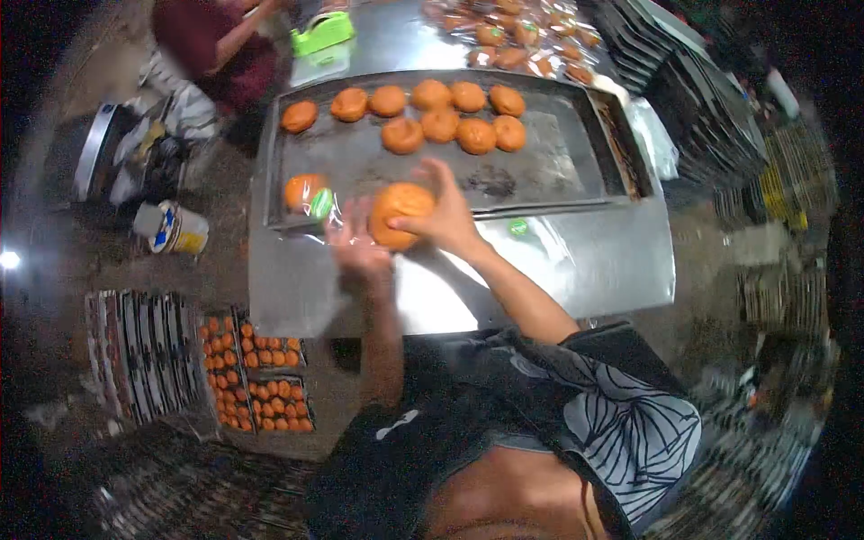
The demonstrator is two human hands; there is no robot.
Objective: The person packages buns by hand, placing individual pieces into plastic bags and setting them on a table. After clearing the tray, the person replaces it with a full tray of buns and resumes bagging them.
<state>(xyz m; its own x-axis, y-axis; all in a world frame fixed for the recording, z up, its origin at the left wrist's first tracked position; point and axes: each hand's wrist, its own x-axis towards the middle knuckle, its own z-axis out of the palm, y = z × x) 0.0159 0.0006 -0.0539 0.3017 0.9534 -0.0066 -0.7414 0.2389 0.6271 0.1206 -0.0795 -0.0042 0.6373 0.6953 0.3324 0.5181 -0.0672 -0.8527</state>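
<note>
Between both hands, the right hand [447, 219] grips a bun [399, 214]; the left hand [355, 247] pinches its plastic wrapper [337, 216], which could tear if pulled.

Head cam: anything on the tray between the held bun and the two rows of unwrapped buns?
No. Between the held bun and the unwrapped buns, the tray shows only bare, stained metal in the head view.
</note>
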